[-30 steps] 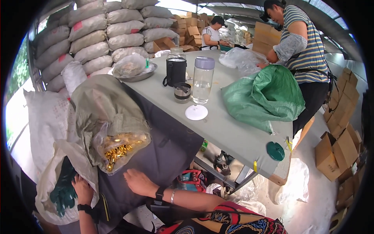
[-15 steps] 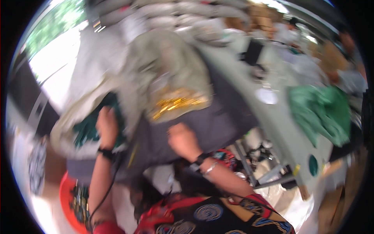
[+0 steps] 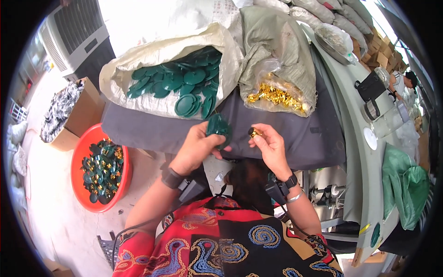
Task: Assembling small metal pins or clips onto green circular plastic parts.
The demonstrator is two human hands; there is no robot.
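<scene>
My left hand [image 3: 194, 147] is closed on a dark green plastic disc [image 3: 218, 126], raised over the near edge of the dark cloth; whether it is one disc or more I cannot tell. Just to its right, my right hand [image 3: 272, 150] pinches a small shiny gold cap-like piece [image 3: 253, 132] between thumb and fingertips. The disc and the gold piece are apart. Beyond the left hand lies an open white woven sack [image 3: 121, 82] with many green discs [image 3: 173, 79]. Beyond the right hand, another sack [image 3: 277, 48] spills gold pieces [image 3: 279, 96] from its mouth.
An orange-red basin [image 3: 77, 181] of green and gold pieces stands on the floor at left, near a cardboard box [image 3: 83, 115] and an air cooler [image 3: 76, 34]. At right runs a grey-green table [image 3: 344, 78] with a green bag [image 3: 401, 187]. A person [image 3: 401, 83] is far right.
My left hand has come out of the sack of discs with a green disc. My right hand now shows a gold piece in its fingers. The view has shifted and sharpened.
</scene>
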